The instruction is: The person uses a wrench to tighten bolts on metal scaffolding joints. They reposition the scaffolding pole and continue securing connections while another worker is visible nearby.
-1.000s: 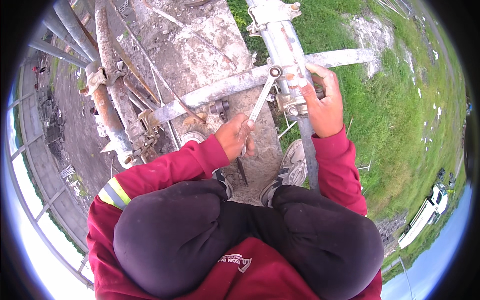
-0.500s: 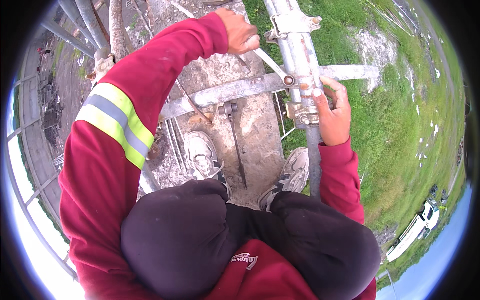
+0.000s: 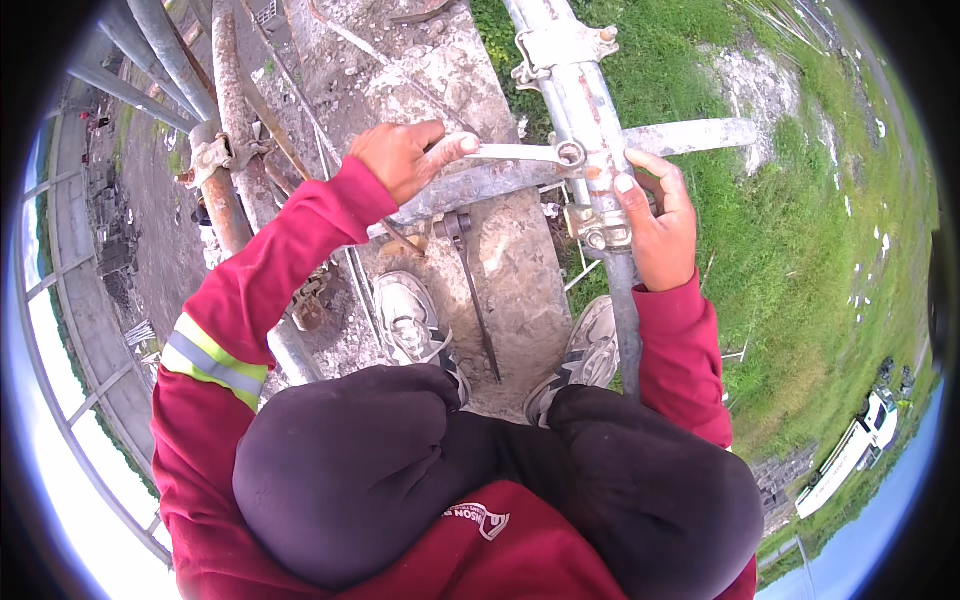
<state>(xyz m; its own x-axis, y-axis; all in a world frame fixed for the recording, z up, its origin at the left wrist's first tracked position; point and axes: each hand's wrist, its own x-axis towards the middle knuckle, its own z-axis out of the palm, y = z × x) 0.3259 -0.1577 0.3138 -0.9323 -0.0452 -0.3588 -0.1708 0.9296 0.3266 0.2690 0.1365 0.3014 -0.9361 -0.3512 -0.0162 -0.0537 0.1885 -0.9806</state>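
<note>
My left hand (image 3: 405, 162) is closed around the handle of a silver wrench (image 3: 525, 152), which lies almost crosswise. The wrench's ring end is at the upright grey scaffold tube (image 3: 592, 105), where a horizontal tube (image 3: 695, 136) crosses behind; whether it sits on a nut, I cannot tell. My right hand (image 3: 662, 222) rests against the right side of the upright tube, thumb in front and fingers curled around its far side. Just beside that thumb is a metal scaffold coupler (image 3: 600, 228) with a bolt. Higher up, another coupler (image 3: 566, 47) clamps the same tube.
On the concrete ledge (image 3: 520, 270) between my shoes lies a long dark ratchet spanner with a pointed tail (image 3: 476, 295). More rusty scaffold tubes (image 3: 228, 110) and rods stand at the left. Beyond the ledge's right edge, grass (image 3: 790, 280) lies far below, with a white truck (image 3: 850, 450).
My left hand has swung down and left toward me, turning the wrench from a steep slant to nearly level. Its ring end stays by the tube. My right hand has barely moved.
</note>
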